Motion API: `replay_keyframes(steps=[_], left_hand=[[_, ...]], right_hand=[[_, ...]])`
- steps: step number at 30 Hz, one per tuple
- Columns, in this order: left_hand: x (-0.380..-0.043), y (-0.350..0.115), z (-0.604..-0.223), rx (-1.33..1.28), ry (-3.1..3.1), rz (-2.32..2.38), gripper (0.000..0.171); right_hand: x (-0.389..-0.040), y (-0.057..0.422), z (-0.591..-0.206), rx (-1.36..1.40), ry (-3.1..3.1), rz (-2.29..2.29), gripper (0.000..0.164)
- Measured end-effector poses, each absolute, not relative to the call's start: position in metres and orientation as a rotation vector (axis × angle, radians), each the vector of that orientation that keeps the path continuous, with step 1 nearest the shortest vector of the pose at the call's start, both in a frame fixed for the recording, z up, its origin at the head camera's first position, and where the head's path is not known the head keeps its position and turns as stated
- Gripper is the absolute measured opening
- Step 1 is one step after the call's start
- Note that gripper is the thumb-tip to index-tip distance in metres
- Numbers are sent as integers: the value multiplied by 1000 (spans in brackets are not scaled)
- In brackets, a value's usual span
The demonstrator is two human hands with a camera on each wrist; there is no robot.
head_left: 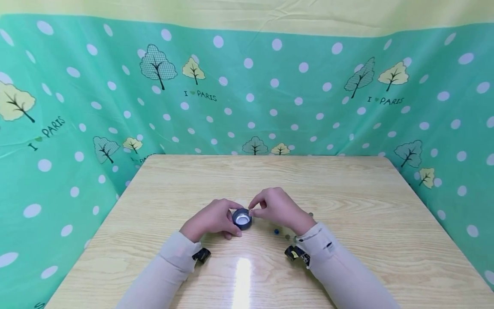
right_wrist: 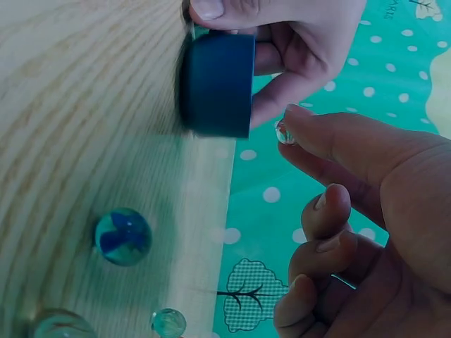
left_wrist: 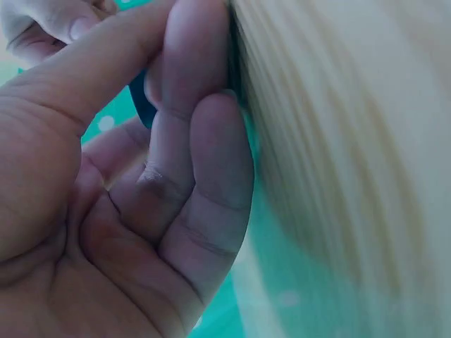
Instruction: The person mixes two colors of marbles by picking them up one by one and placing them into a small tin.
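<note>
A small round dark-blue cup [right_wrist: 218, 84] with a silvery inside stands on the wooden table. My left hand [head_left: 216, 219] grips it from the left, thumb on the near side and fingers at the far side. In the left wrist view my fingers hide most of the cup, and only a dark-blue sliver shows. My right hand [head_left: 278, 208] is at the cup's right rim. Between its thumb and index finger it pinches a clear marble [right_wrist: 284, 132], just beside the cup's mouth. Its other fingers are curled in toward the palm.
On the table near my right wrist lie a marble with blue swirls [right_wrist: 123, 236], a small clear greenish marble [right_wrist: 169, 323] and another glassy marble [right_wrist: 63, 325]. The wooden table [head_left: 347, 180] ends at a green dotted curtain [head_left: 270, 107] behind and at the sides.
</note>
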State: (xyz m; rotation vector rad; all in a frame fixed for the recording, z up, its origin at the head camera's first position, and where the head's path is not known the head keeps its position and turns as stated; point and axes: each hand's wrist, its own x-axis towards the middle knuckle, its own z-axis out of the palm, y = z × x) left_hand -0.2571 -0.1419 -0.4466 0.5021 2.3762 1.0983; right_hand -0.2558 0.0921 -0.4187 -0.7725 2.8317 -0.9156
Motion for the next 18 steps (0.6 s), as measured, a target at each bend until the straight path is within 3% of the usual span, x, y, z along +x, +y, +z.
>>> replay_keyframes(steps=[6,12,18], left_hand=[[-259,-144,-448,523,2284,1157,78],[-258,-145,-446,547,2205,1198,69],[-259,-144,-449,518,2196,1224,70]], right_hand=[[-256,91,-422,-749,2819,-882,9],[-255,89,-426,-761,2820,-849,8],[-254,88,-426,-756,2824,-835,8]])
